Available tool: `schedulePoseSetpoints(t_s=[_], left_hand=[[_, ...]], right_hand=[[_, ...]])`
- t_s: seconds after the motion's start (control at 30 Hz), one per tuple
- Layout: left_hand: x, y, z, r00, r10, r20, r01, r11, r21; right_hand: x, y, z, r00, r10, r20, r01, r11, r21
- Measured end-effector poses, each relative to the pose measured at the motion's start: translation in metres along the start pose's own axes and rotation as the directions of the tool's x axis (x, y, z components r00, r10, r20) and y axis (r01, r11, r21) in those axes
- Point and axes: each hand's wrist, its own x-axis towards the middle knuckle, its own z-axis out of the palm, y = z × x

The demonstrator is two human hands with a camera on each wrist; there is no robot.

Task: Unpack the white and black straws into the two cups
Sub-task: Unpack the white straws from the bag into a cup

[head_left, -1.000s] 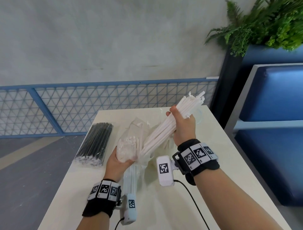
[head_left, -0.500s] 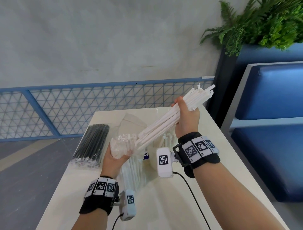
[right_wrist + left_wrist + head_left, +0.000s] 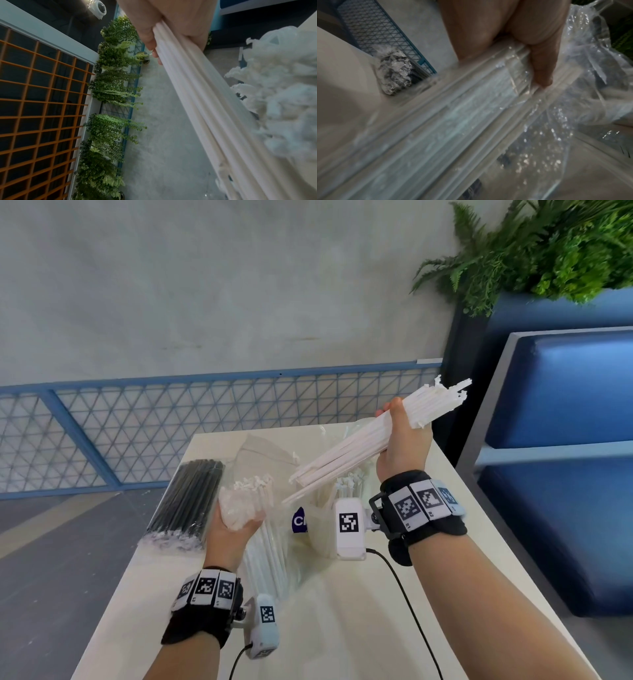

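My right hand grips a bundle of white straws and holds it slanted above the table, its lower end free in the air. In the right wrist view my fingers curl round the same bundle. Lower and further left, my left hand holds a clear plastic bag with more white straws inside; the left wrist view shows the fingers curled round that bag. A sealed pack of black straws lies at the table's left edge. A cup holding several white straws stands partly hidden behind my right wrist camera.
The cream table has bare room near me. Crumpled clear plastic lies at the back of the table. A blue mesh fence runs behind it, and a blue bench and a planter with ferns stand to the right.
My right hand has drawn the white bundle up and to the right, clear of the bag. My left hand has kept hold of the bag and stayed low.
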Motion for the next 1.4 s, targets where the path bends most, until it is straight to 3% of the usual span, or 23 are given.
schedulePoseSetpoints(t_s=[0.3, 0.47, 0.57, 0.67, 0.8, 0.83, 0.87, 0.93, 1.0, 1.07, 1.17, 1.3, 1.37, 1.4], left_hand=[[0.006, -0.005, -0.004, 0.998, 0.027, -0.048, -0.026, 0.999, 0.034], [0.002, -0.005, -0.001, 0.999, 0.033, -0.032, -0.033, 0.999, 0.007], [-0.003, -0.002, 0.002, 0.999, 0.037, -0.005, -0.037, 0.999, -0.010], [-0.007, 0.000, 0.003, 0.999, 0.037, 0.005, -0.037, 0.999, -0.010], [-0.006, -0.002, 0.001, 1.000, 0.024, 0.000, -0.024, 0.999, -0.033], [-0.007, -0.002, 0.000, 1.000, 0.030, 0.003, -0.030, 0.999, -0.034], [-0.008, -0.002, 0.001, 0.999, 0.037, 0.010, -0.037, 0.999, -0.034], [-0.009, -0.001, 0.002, 0.999, 0.042, 0.013, -0.041, 0.998, -0.047], [-0.009, -0.001, 0.002, 0.999, 0.042, 0.014, -0.041, 0.997, -0.065], [-0.007, -0.004, 0.002, 0.999, 0.038, 0.019, -0.037, 0.997, -0.065], [-0.005, -0.008, 0.002, 0.999, 0.031, 0.026, -0.029, 0.998, -0.063], [-0.004, -0.007, 0.004, 0.999, 0.028, 0.033, -0.027, 0.999, -0.040], [-0.004, -0.007, 0.003, 0.999, 0.022, 0.026, -0.021, 0.999, -0.028], [-0.003, -0.007, 0.003, 1.000, 0.020, 0.023, -0.020, 0.999, -0.025]], right_hand=[[0.005, -0.014, -0.002, 0.989, -0.143, -0.043, 0.141, 0.989, -0.046], [-0.004, 0.001, 0.005, 0.973, -0.186, 0.138, 0.220, 0.929, -0.299], [-0.015, 0.018, 0.009, 0.935, -0.160, 0.315, 0.314, 0.787, -0.531], [-0.018, 0.039, 0.006, 0.902, -0.023, 0.431, 0.348, 0.628, -0.695], [-0.013, 0.062, -0.003, 0.888, 0.101, 0.448, 0.407, 0.280, -0.870], [-0.012, 0.063, -0.003, 0.889, 0.098, 0.447, 0.407, 0.276, -0.871], [-0.012, 0.063, -0.002, 0.892, 0.084, 0.444, 0.396, 0.330, -0.857], [-0.013, 0.057, 0.000, 0.898, -0.028, 0.439, 0.376, 0.568, -0.732], [-0.014, 0.051, 0.000, 0.876, -0.169, 0.452, 0.430, 0.698, -0.572], [-0.016, 0.049, -0.002, 0.819, -0.230, 0.526, 0.528, 0.659, -0.536], [-0.012, 0.058, -0.008, 0.736, -0.162, 0.658, 0.653, 0.426, -0.626], [-0.004, 0.054, -0.009, 0.738, -0.019, 0.675, 0.659, 0.234, -0.714], [-0.004, 0.055, -0.015, 0.775, -0.067, 0.628, 0.620, 0.270, -0.736], [-0.006, 0.057, -0.019, 0.819, -0.116, 0.562, 0.561, 0.370, -0.741]])
